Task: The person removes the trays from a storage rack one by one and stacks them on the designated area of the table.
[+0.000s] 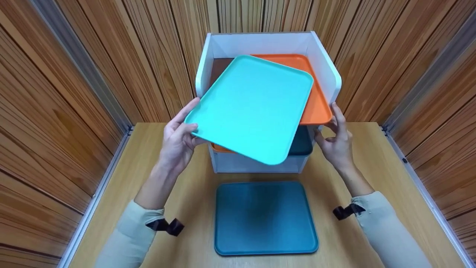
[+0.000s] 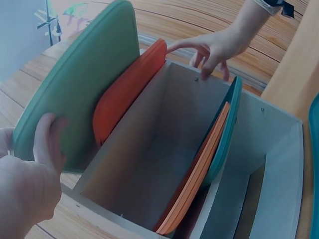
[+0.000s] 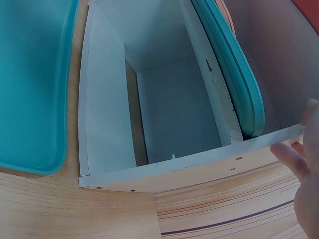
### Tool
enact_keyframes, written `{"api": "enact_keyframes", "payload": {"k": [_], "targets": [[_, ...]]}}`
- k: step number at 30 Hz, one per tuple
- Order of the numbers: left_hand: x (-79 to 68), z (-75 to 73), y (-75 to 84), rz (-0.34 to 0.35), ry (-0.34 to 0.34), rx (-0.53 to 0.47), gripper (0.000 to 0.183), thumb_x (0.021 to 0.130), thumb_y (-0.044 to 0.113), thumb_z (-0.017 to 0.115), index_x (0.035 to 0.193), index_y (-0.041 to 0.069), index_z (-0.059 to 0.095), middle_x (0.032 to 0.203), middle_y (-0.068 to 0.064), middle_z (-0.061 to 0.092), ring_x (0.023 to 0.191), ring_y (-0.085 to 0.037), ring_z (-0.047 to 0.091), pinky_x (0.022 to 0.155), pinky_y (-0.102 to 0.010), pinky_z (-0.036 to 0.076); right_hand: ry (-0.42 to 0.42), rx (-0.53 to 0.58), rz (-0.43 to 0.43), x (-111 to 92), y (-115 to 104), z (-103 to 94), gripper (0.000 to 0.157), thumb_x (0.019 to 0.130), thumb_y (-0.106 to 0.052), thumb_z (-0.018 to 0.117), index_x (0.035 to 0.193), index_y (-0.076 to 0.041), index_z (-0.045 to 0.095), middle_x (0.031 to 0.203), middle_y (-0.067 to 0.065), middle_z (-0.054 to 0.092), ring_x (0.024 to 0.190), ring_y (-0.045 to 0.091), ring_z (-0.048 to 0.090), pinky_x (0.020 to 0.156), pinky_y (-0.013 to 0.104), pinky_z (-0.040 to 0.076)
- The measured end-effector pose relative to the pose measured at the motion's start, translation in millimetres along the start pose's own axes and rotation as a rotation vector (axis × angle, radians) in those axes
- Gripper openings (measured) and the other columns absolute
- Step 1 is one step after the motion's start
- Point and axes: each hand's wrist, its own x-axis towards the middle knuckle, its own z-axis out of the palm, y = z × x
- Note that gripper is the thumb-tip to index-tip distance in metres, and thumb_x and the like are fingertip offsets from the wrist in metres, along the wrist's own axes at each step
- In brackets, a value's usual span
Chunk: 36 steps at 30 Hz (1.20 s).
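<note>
A turquoise tray (image 1: 253, 108) is tilted over the top of a white shelf unit (image 1: 260, 42). My left hand (image 1: 178, 139) grips its left corner, thumb on the upper face and fingers around the edge. Beneath it an orange tray (image 1: 319, 108) lies on the top level, partly covered. My right hand (image 1: 338, 143) is at the unit's right side by the orange tray's front corner, its thumb and forefinger apart. In the right wrist view, the thumb (image 3: 291, 159) is against the side panel's edge.
On the wooden table before the unit lies a dark teal tray (image 1: 266, 219). The unit's middle level holds another teal tray (image 3: 234, 64) and another orange tray (image 2: 199, 169). Wood-panelled walls (image 1: 55, 111) stand around the table.
</note>
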Motion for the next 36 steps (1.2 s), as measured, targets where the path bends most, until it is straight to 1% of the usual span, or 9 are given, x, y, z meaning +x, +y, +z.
{"api": "enact_keyframes", "payload": {"k": [4, 7, 11, 15, 20, 29, 30, 33, 36], "targets": [[-1.4, -7.1, 3.1, -0.027, -0.027, -0.045, 0.068, 0.109, -0.004, 0.041, 0.175, -0.003, 0.028, 0.147, -0.012, 0.066, 0.104, -0.018, 0.087, 0.083, -0.028, 0.071, 0.000, 0.000, 0.015, 0, 0, -0.1, 0.081, 0.100, 0.011, 0.072, 0.168, -0.007, 0.032, 0.160, 0.028, 0.063, 0.139, -0.012, 0.063, 0.064, 0.008, 0.050], [-2.6, -13.5, 4.5, -0.036, -0.072, -0.090, 0.060, 0.111, -0.003, 0.040, 0.171, 0.000, 0.040, 0.140, -0.012, 0.072, 0.104, -0.019, 0.088, 0.083, -0.029, 0.070, -0.001, 0.000, 0.015, -1, 0, 0.2, 0.080, 0.100, 0.011, 0.072, 0.168, -0.006, 0.032, 0.159, 0.028, 0.064, 0.139, -0.012, 0.063, 0.064, 0.009, 0.050], [-4.3, -20.9, 6.3, -0.024, -0.156, -0.141, 0.051, 0.113, -0.002, 0.040, 0.160, 0.006, 0.057, 0.143, -0.014, 0.072, 0.107, -0.021, 0.087, 0.085, -0.028, 0.070, 0.001, -0.004, 0.009, -1, 1, 0.3, 0.080, 0.101, 0.010, 0.072, 0.168, -0.006, 0.032, 0.157, 0.028, 0.065, 0.139, -0.012, 0.064, 0.065, 0.009, 0.049], [-4.8, -27.9, 6.6, -0.019, -0.218, -0.183, 0.047, 0.115, 0.000, 0.040, 0.157, 0.007, 0.061, 0.144, -0.015, 0.074, 0.108, -0.022, 0.087, 0.087, -0.027, 0.069, 0.004, -0.004, -0.010, -1, 2, -0.1, 0.081, 0.101, 0.010, 0.073, 0.168, -0.007, 0.032, 0.155, 0.029, 0.066, 0.140, -0.009, 0.065, 0.065, 0.009, 0.050], [-7.1, -34.3, 6.2, -0.038, -0.223, -0.179, 0.047, 0.115, 0.000, 0.039, 0.155, 0.008, 0.062, 0.146, -0.014, 0.073, 0.113, -0.023, 0.086, 0.090, -0.028, 0.069, 0.003, 0.004, -0.022, -1, 2, 0.4, 0.081, 0.100, 0.012, 0.072, 0.168, -0.005, 0.032, 0.153, 0.031, 0.066, 0.141, -0.007, 0.066, 0.065, 0.011, 0.052], [-15.7, -46.2, 10.6, -0.044, -0.264, -0.175, 0.056, 0.112, -0.003, 0.029, 0.155, 0.007, 0.063, 0.150, -0.015, 0.071, 0.119, -0.025, 0.085, 0.095, -0.032, 0.069, 0.008, 0.019, -0.034, -2, 1, 0.7, 0.081, 0.100, 0.013, 0.072, 0.168, -0.005, 0.032, 0.153, 0.028, 0.067, 0.139, -0.005, 0.068, 0.067, 0.009, 0.053], [-16.9, -47.9, 11.1, -0.046, -0.265, -0.168, 0.057, 0.111, -0.004, 0.029, 0.155, 0.008, 0.063, 0.150, -0.015, 0.071, 0.119, -0.025, 0.085, 0.095, -0.032, 0.069, 0.009, 0.019, -0.035, -2, 1, 0.6, 0.081, 0.100, 0.013, 0.072, 0.168, -0.004, 0.032, 0.153, 0.026, 0.068, 0.139, -0.005, 0.068, 0.069, 0.008, 0.053], [-20.6, -53.7, 11.8, -0.049, -0.277, -0.170, 0.059, 0.110, -0.005, 0.028, 0.156, 0.008, 0.063, 0.152, -0.015, 0.069, 0.122, -0.026, 0.083, 0.097, -0.033, 0.069, 0.012, 0.021, -0.041, -1, 1, 0.5, 0.080, 0.099, 0.015, 0.073, 0.167, 0.001, 0.033, 0.156, 0.023, 0.068, 0.140, -0.004, 0.067, 0.088, 0.008, 0.059], [-23.3, -60.1, 11.5, -0.050, -0.303, -0.187, 0.061, 0.110, -0.006, 0.026, 0.157, 0.007, 0.062, 0.155, -0.016, 0.067, 0.126, -0.028, 0.082, 0.099, -0.035, 0.069, 0.015, 0.026, -0.041, 0, 1, 0.5, 0.080, 0.097, 0.016, 0.073, 0.165, 0.005, 0.033, 0.158, 0.021, 0.067, 0.141, -0.003, 0.067, 0.109, 0.014, 0.058]]}}
